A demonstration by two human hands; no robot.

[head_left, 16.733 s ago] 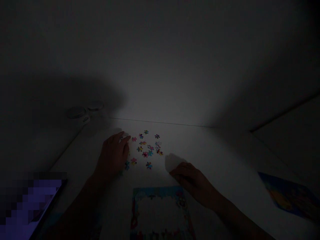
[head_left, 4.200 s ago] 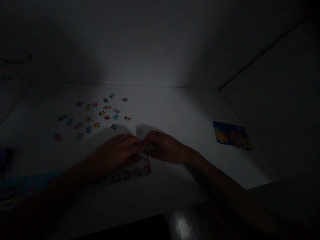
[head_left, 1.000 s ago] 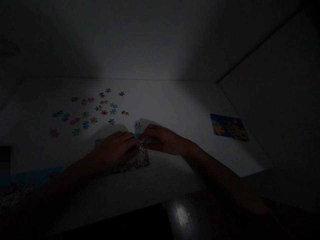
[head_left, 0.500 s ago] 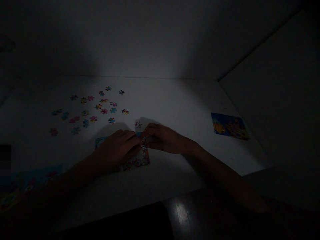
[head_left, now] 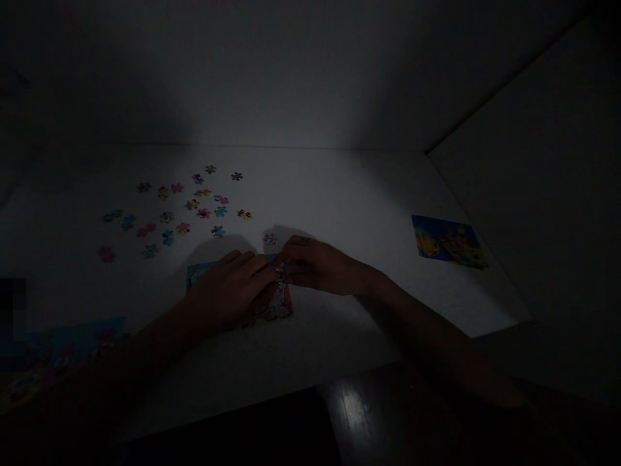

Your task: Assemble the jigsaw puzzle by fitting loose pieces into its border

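The scene is very dark. My left hand point(head_left: 228, 291) lies over a small colourful puzzle board point(head_left: 279, 307) on the white table point(head_left: 339, 207), fingers curled toward the board's right edge. My right hand point(head_left: 315, 265) meets it there, fingertips pinched on a small puzzle piece point(head_left: 280, 274) at that edge. One loose pale piece point(head_left: 270, 239) lies just beyond my right fingers. Several loose colourful pieces point(head_left: 194, 207) are scattered at the back left of the table.
A blue picture card point(head_left: 449, 241) lies at the right of the table. Another colourful sheet point(head_left: 58, 343) lies at the near left edge. Walls close the table in behind and to the right. Dark floor point(head_left: 359, 414) shows below the near edge.
Over the last second both hands stay together at the board's right edge with only slight shifts. Long before, my left hand was among the loose pieces and the board lay uncovered.
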